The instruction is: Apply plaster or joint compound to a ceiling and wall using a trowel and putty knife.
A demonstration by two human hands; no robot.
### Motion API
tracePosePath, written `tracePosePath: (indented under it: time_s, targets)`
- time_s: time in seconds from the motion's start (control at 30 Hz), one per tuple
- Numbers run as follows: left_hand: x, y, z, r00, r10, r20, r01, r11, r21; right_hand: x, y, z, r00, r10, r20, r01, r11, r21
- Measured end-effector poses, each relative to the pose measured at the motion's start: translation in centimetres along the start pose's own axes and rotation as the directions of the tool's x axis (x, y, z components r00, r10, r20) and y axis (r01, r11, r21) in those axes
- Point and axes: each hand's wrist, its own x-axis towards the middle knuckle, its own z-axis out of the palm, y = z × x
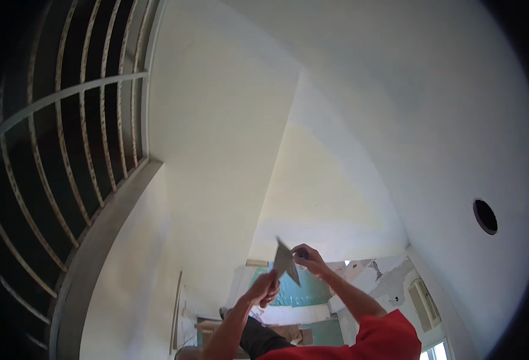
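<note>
The scraper (283,259) stands between the hands; the left hand's (263,290) fingers wrap its near end; the right hand's (313,264) curl round a dark thing (301,253); likely light, stiff, thin-edged; best held at that near end.

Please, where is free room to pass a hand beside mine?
Free, it seems: between your left hand and the barred window; between your right hand and the round wall hole. Crowded: between your hands, around the metal blade.
</note>
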Motion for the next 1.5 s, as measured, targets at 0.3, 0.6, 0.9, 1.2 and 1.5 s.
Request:
tracePosePath:
  time_s: [0.3, 0.6, 0.9, 1.2, 1.5]
  targets:
    - [-13.9, -9.9, -5.4, 0.642, 0.339, -0.688, -0.427, 0.903, 0.046, 0.0, 12.8, -3.0, 0.853, 0.516, 0.077, -0.463, 0.818, -0.342]
    - [-35.4, -26.7, 0.8, -0.324, 0.120, -0.938, -0.377, 0.894, 0.244, -1.9, 9.4, 9.8, 0.694, 0.551, 0.464, -0.417, 0.832, -0.365]
    - [-33.9, -35.2, 3.4, -0.463, -0.189, -0.866, -0.315, 0.948, -0.038, -6.6, 9.2, 25.6, 0.193, 0.716, 0.671, -0.498, 0.661, -0.562]
    - [-30.8, -41.1, 0.6, -0.497, -0.393, -0.773, -0.634, 0.773, 0.015, -23.2, 17.3, 31.4, -0.125, 0.851, 0.510, -0.101, 0.500, -0.860]
    - [-33.0, -44.9, -5.8, -0.241, -0.586, -0.774, -0.848, 0.515, -0.127, -29.2, 27.9, 37.8, -0.133, 0.886, 0.445, 0.106, 0.459, -0.882]
